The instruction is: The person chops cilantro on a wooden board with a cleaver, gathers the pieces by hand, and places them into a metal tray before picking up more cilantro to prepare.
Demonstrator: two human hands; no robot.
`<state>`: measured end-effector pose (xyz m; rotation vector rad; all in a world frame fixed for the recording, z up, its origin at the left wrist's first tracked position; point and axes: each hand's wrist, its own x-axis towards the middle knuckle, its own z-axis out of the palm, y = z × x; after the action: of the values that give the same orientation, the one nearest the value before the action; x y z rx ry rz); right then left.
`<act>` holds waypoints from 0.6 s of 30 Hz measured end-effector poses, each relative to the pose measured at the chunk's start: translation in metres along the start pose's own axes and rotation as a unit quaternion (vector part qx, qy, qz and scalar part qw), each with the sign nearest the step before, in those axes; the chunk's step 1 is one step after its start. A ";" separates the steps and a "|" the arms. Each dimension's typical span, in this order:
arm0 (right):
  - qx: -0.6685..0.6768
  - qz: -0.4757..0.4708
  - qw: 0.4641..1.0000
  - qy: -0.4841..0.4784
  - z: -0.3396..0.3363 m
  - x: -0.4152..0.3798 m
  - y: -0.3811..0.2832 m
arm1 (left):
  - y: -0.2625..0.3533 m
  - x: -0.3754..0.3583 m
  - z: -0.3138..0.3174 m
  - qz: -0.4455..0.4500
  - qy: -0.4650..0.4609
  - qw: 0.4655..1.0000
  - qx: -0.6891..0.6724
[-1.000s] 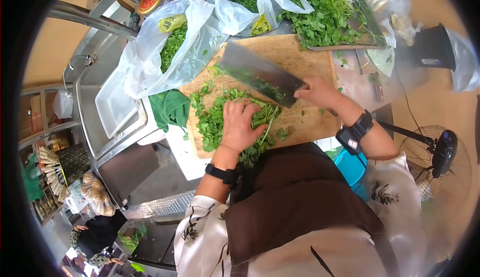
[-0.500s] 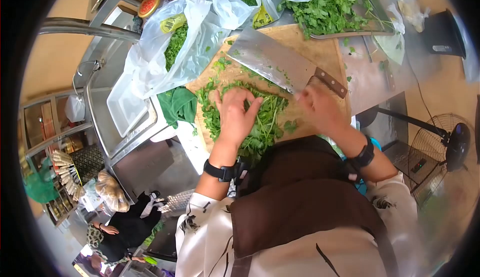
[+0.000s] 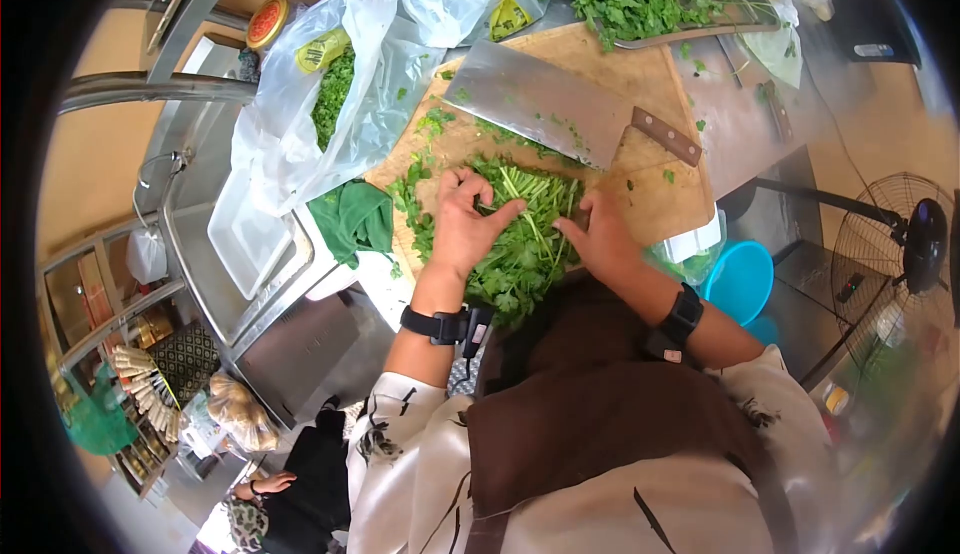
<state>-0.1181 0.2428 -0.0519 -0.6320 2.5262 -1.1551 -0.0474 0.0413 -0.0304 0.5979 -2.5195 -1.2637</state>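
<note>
A heap of cilantro (image 3: 530,224), leaves and pale stems, lies on the wooden cutting board (image 3: 660,189). My left hand (image 3: 466,226) rests on the heap's left side, its fingers curled over the greens and its thumb stretched toward the stems. At the right side, my right hand (image 3: 607,242) is empty, with thumb and forefinger apart at the edge of the stems. Just beyond both hands, a broad cleaver (image 3: 545,104) lies flat on the board, its wooden handle pointing right. Bits of chopped leaf cling to the blade.
Plastic bags (image 3: 350,74) of chopped greens stand behind the board, beside a tray (image 3: 690,36) of whole cilantro. A green cloth (image 3: 352,219) lies left. A blue bucket (image 3: 740,279) and a fan (image 3: 900,239) are at right. Another person (image 3: 310,484) is at lower left.
My right hand has left the cleaver handle and moved down and left to the cilantro. The cleaver stays on the board. My left hand remains on the greens.
</note>
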 end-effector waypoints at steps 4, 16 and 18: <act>0.090 0.101 0.991 0.018 0.010 -0.004 -0.013 | -0.004 -0.007 0.010 0.009 0.024 0.999 -0.030; 0.106 0.032 0.994 0.022 0.081 0.032 -0.055 | -0.012 0.003 -0.006 -0.008 0.038 0.997 -0.071; 0.162 0.025 0.987 -0.009 0.076 0.028 -0.053 | -0.006 0.001 -0.002 -0.005 0.041 0.998 -0.046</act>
<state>-0.0958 0.1494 -0.0615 -0.4891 2.2536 -1.4898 -0.0461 0.0359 -0.0343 0.6270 -2.3812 -1.3236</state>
